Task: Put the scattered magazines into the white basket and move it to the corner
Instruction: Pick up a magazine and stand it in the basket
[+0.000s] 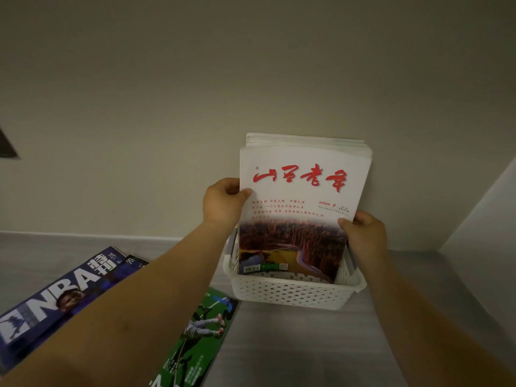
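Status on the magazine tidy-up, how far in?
Done: a stack of magazines already stands in the white perforated plastic basket. In hand: left hand and right hand grip the white-covered magazine with red lettering, bottom edge inside the basket. Left: the blue NBA magazine and green sports magazine lie on the floor; corner move likely pending.

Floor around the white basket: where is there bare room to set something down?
Bare floor lies in front of the white basket, between the green magazine and the right forearm, and along the wall behind the NBA magazines. Crowded: lower left, where those magazines lie, and inside the basket, where the left hand and right hand hold upright magazines.
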{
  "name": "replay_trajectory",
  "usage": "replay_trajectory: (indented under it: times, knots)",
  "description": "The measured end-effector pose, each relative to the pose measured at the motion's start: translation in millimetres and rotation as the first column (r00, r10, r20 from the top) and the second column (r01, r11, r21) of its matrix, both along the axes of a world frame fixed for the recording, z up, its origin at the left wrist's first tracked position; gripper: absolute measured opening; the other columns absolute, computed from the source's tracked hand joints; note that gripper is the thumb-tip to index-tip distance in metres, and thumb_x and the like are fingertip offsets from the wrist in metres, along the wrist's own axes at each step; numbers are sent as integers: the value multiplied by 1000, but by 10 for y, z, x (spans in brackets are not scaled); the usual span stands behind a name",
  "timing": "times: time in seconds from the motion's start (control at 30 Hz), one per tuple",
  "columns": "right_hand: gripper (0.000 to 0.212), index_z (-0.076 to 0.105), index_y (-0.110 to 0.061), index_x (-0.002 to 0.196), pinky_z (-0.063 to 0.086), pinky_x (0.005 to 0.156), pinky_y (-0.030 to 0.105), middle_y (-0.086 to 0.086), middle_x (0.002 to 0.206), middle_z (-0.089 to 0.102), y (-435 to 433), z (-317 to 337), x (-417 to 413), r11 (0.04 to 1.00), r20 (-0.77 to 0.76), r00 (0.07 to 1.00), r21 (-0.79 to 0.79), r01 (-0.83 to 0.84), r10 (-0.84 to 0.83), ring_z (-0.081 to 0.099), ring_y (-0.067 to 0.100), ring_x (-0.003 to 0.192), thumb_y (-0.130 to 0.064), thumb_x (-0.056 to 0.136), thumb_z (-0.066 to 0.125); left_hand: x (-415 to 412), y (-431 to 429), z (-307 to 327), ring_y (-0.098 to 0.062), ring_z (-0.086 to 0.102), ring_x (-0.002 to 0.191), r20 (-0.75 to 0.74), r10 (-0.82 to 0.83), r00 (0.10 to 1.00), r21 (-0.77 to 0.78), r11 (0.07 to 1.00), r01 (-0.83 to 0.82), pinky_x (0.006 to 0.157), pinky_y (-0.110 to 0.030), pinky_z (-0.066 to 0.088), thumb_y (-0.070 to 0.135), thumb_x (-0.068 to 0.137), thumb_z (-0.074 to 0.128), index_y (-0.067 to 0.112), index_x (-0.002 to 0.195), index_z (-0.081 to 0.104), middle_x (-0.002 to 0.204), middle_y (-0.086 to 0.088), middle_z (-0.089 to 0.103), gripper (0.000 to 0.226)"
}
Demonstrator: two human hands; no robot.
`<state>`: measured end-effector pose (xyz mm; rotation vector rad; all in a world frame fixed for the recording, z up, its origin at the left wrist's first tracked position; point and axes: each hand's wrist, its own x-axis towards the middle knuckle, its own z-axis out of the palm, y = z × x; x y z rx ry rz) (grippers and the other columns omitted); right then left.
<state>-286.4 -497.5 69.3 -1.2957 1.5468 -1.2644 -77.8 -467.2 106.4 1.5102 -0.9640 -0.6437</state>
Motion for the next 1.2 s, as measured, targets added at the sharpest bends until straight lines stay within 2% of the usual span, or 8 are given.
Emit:
replay_trajectory:
  times: [0.33,0.5,0.67,0.8,0.9,1.0,1.1,1.2]
  knots:
    - [25,57,-1,108,43,65,16,20,120,60,-122,-25,68,989,54,992,-91,121,-116,57,34,109,3,84,49,28,-205,5,-13,54,78,117,90,989,-57,995,-84,79,-26,47,12,77,65,11,97,54,86,2,56,23]
    - [53,27,-12,135,39,91,31,12,136,46,-200,1,140,1000,86,996,-7,-16,16,45,27,123,3,87,44,-37,-241,-71,-26,43,125,144,-17,989,34,999,12,101,-35,38,12,90,45,11,135,29,140,-9,40,48]
    - [53,29,-13,134,35,85,28,12,135,46,-264,0,207,998,112,993,37,-48,43,43,27,123,4,86,43,-189,-294,-132,-8,43,95,135,-130,982,10,991,130,67,-2,38,4,93,30,11,126,35,112,0,48,34]
    - [54,29,-14,134,37,89,31,12,136,46,-278,-6,128,995,65,995,54,-85,81,43,28,123,3,86,45,-135,-275,-148,-25,47,119,191,-179,965,86,982,165,90,-31,41,11,94,33,13,127,35,130,-9,50,33]
    - [55,30,-13,133,40,87,31,13,135,46,-206,-8,133,996,55,995,33,-83,81,45,29,121,5,84,47,-58,-189,-189,-29,43,125,170,-229,958,127,969,209,96,-32,39,19,94,36,10,132,31,138,-9,44,40]
    - [55,31,-7,133,40,94,36,19,136,43,17,-57,246,991,-49,991,-44,123,-125,43,33,122,4,82,49,52,42,-246,-27,33,133,184,-201,962,187,968,167,107,-38,30,27,92,39,13,140,19,148,-8,30,53]
    - [56,33,-5,133,28,107,40,19,139,38,409,-177,463,953,-126,951,-152,263,-283,32,32,130,4,80,49,261,460,-391,-21,40,128,215,-189,958,229,964,139,95,-21,30,25,90,46,13,133,37,141,-8,42,46]
    - [51,40,-2,127,30,106,42,21,134,42,851,-324,787,939,-184,957,-303,161,-224,34,33,126,5,78,50,648,1007,-595,-21,54,110,244,-198,949,291,949,123,86,-18,35,16,87,52,7,114,58,122,-14,60,29]
